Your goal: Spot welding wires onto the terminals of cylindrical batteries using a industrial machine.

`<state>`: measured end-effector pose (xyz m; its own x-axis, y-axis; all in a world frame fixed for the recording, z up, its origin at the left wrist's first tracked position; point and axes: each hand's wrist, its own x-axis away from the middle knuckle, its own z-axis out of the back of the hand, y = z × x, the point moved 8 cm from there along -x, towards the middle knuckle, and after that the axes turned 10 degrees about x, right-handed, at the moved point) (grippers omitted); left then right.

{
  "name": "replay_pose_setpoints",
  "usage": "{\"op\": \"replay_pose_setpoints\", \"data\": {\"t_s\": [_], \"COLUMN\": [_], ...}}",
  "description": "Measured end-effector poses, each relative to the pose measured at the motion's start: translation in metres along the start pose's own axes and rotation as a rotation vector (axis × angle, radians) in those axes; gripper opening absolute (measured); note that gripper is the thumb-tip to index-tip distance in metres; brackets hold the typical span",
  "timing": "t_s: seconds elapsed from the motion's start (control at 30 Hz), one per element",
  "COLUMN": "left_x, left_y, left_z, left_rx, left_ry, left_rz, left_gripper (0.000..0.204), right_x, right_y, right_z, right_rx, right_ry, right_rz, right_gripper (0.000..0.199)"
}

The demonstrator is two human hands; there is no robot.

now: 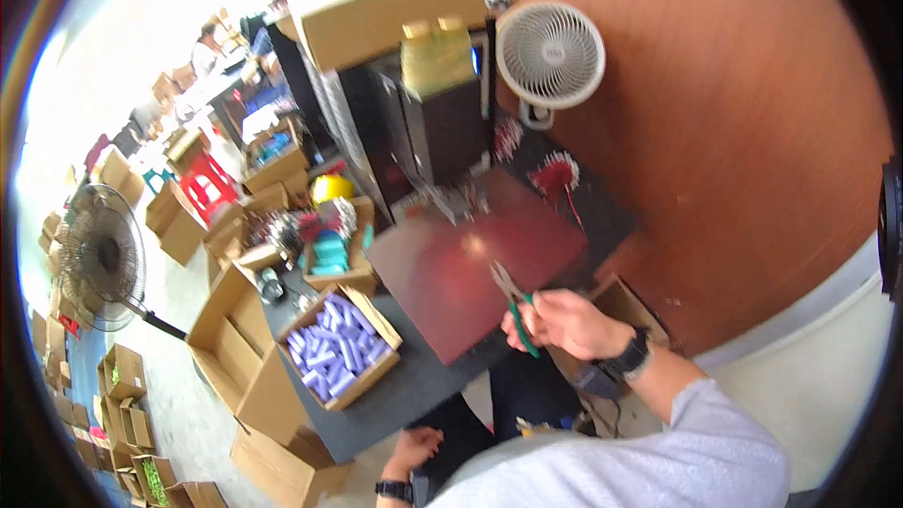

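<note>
My right hand (pixel 562 322) is closed around the green handles of a pair of pliers (pixel 513 306). The metal jaws point up and away, over a dark red board (pixel 451 287) on the table. Low in the view, beside my lap, my left hand (pixel 417 449) hangs below the table's front edge with loosely bent fingers and nothing visible in them. A cardboard box of purple cylindrical pieces (pixel 339 348) stands on the table left of the board. Beyond the board rises a dark machine (pixel 447 127) with metal parts at its foot.
Behind the purple pieces stands a box of teal pieces (pixel 331 252). A white fan (pixel 550 55) is by the brown wall; a black fan (pixel 103 254) stands far left. Red-and-white wire bundles (pixel 553 174) lie right of the machine. Open cartons (pixel 230 348) crowd the floor. People sit farther back.
</note>
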<state>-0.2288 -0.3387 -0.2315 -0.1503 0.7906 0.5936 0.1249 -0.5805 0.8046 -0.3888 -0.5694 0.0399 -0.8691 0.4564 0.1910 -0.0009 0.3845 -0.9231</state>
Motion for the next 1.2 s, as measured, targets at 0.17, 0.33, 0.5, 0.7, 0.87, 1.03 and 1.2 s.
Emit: {"op": "replay_pose_setpoints", "data": {"t_s": [0.17, 0.33, 0.5, 0.7, 0.87, 1.03, 1.2], "left_x": [0.006, 0.008, 0.009, 0.012, 0.010, 0.006, 0.008], "left_y": [0.027, 0.025, 0.030, 0.032, 0.029, 0.028, 0.028], "left_z": [0.010, 0.013, 0.006, 0.003, 0.007, 0.009, 0.008], "left_rx": [-0.016, 0.034, -0.013, -0.021, 0.004, 0.014, 0.033], "left_ry": [0.085, 0.043, 0.004, 0.034, 0.044, 0.047, 0.053], "left_rz": [0.020, 0.087, 0.150, 0.189, 0.194, 0.216, 0.244], "left_gripper": [0.020, 0.021, 0.024, 0.024, 0.023, 0.024, 0.024], "right_x": [-0.015, -0.027, -0.034, -0.046, -0.058, -0.063, -0.067], "right_y": [0.008, 0.019, 0.006, -0.013, -0.016, -0.023, -0.022], "right_z": [-0.016, -0.021, -0.015, -0.001, 0.002, 0.000, -0.001], "right_rx": [-0.296, -0.409, -0.453, -0.431, -0.435, -0.481, -0.511], "right_ry": [0.021, -0.014, 0.018, 0.015, -0.015, -0.084, -0.107], "right_rz": [-0.131, -0.202, -0.130, -0.066, -0.062, -0.025, -0.014], "right_gripper": [0.046, 0.047, 0.047, 0.045, 0.045, 0.044, 0.043]}}
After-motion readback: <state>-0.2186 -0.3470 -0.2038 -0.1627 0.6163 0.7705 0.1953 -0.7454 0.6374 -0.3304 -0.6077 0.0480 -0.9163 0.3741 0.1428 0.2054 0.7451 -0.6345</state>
